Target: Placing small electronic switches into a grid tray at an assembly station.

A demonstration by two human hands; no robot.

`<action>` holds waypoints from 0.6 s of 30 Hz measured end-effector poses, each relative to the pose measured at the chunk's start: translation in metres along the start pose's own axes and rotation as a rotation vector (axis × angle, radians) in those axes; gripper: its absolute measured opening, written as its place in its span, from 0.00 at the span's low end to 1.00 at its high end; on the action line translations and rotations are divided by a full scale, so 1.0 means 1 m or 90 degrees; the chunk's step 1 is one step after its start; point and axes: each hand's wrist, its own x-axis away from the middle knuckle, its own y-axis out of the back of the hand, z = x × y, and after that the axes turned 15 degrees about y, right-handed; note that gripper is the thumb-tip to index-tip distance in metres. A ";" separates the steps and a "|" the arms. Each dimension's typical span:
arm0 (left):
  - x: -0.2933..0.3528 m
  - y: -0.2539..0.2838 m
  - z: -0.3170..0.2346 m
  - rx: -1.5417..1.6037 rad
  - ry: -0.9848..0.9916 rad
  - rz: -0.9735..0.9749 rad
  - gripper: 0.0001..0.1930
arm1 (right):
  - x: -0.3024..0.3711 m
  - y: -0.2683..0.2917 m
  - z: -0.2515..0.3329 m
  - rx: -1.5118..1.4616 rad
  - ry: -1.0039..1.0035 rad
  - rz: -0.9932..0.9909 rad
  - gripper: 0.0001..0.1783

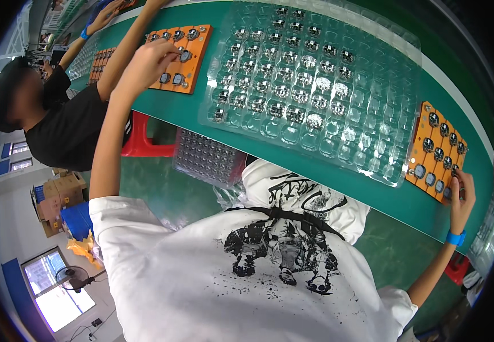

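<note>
Two orange boards flank the clear tray (pixel 392 114) on a green table (pixel 372 202). Well left of the clear tray, a co-worker (pixel 62 137) in a black shirt and dark cap stretches both arms over the table. Nearer its left side lies the left orange board (pixel 197 60), bearing rounded dark parts. Over that board bends the left hand (pixel 147 62), thumb and fingers drawn close together at one part — whether they grip it, I cannot tell. Below the clear tray's left end are a red stool (pixel 144 137) and, beside it, a tray stack (pixel 210 159). Small metallic parts (pixel 295 115) sit in cups across the left and middle of the clear tray. Just right of it, the right orange board (pixel 417 155) holds rows of similar parts. At that board's near right corner is the right hand (pixel 464 196), fingers bent, tips at a part — their hold is unclear. Its wrist wears a blue band (pixel 456 237).
</note>
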 end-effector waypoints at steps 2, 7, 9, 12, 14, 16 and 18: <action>0.001 -0.006 0.000 -0.016 -0.013 -0.001 0.04 | -0.001 0.001 -0.001 0.005 -0.010 0.039 0.10; 0.005 -0.007 -0.007 -0.041 0.011 0.023 0.05 | -0.001 0.002 -0.011 0.026 0.085 0.025 0.09; 0.001 -0.015 -0.007 -0.049 -0.028 0.010 0.06 | 0.003 0.008 -0.017 0.029 0.056 0.038 0.09; -0.004 -0.023 -0.004 -0.072 -0.053 -0.020 0.07 | 0.013 0.015 -0.019 0.082 0.095 0.002 0.07; 0.001 -0.020 -0.007 -0.026 0.016 0.024 0.08 | 0.012 0.005 -0.022 0.102 0.111 -0.033 0.06; 0.003 -0.017 -0.017 0.022 0.054 0.047 0.05 | 0.001 -0.001 -0.014 0.120 0.096 -0.014 0.06; 0.004 -0.013 -0.012 -0.014 0.046 0.040 0.04 | -0.010 -0.007 0.001 0.037 0.074 -0.030 0.09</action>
